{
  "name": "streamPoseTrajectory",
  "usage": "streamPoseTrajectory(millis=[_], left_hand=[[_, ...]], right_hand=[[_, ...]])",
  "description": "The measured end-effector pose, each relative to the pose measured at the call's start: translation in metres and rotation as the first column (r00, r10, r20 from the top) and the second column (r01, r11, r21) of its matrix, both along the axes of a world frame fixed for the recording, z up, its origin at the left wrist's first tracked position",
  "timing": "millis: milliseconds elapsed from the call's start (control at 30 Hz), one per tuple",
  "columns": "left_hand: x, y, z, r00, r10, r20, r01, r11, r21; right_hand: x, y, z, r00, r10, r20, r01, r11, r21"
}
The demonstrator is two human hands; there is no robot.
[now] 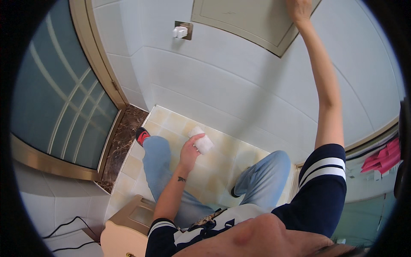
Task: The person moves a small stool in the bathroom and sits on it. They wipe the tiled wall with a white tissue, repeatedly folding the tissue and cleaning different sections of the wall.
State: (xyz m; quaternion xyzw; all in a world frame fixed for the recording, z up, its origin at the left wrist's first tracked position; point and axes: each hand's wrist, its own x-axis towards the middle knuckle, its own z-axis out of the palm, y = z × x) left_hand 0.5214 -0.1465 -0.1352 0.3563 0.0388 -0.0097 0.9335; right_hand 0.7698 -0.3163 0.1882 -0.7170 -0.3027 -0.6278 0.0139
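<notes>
My left hand (190, 151) holds a white wad or roll of soft material (204, 143), which looks like tissue or cloth, low over the tiled floor. Its thumb lies across the top, and fingertips show at the lower side. My right arm reaches up to the top right, where my right hand (300, 9) is at the right edge of a flat grey-beige wall panel (244, 19). The picture's upper edge cuts off its fingers, so I cannot tell whether they grip or only touch the panel.
A white hook or holder (180, 32) is fixed to the tiled wall. At the left stands a glazed door (67, 96) over a dark marble threshold (123, 141). A pink and brown bin or stool (125, 236) and black cables (69, 223) lie lower left. Pink cloth (383, 155) shows at right.
</notes>
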Motion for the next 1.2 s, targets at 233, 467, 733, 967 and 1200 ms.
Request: streamPoseTrajectory(millis=[233,467,733,967,1200], left_hand=[[0.004,0.001,-0.008,1.0,-0.018,-0.014,0.018,0.999,-0.038],[0.008,-0.007,-0.004,0.999,-0.042,-0.002,0.042,0.999,-0.017],[0.016,-0.012,-0.012,0.996,-0.046,0.075,0.03,0.98,0.199],[0.011,-0.021,-0.018,0.993,0.014,-0.121,0.005,0.988,0.155],[0.012,-0.02,-0.015,0.973,0.098,-0.208,-0.122,0.987,-0.105]], right_hand=[[0.043,-0.039,-0.061,0.998,0.052,0.033,-0.031,0.887,-0.46],[0.022,-0.059,0.008,0.989,-0.122,0.085,0.139,0.962,-0.233],[-0.057,0.019,-0.035,0.591,0.476,-0.651,-0.395,0.874,0.281],[-0.167,0.043,-0.278,-0.609,0.715,-0.344,0.318,0.617,0.72],[-0.164,0.02,-0.294,-0.058,0.53,-0.846,-0.297,0.8,0.522]])
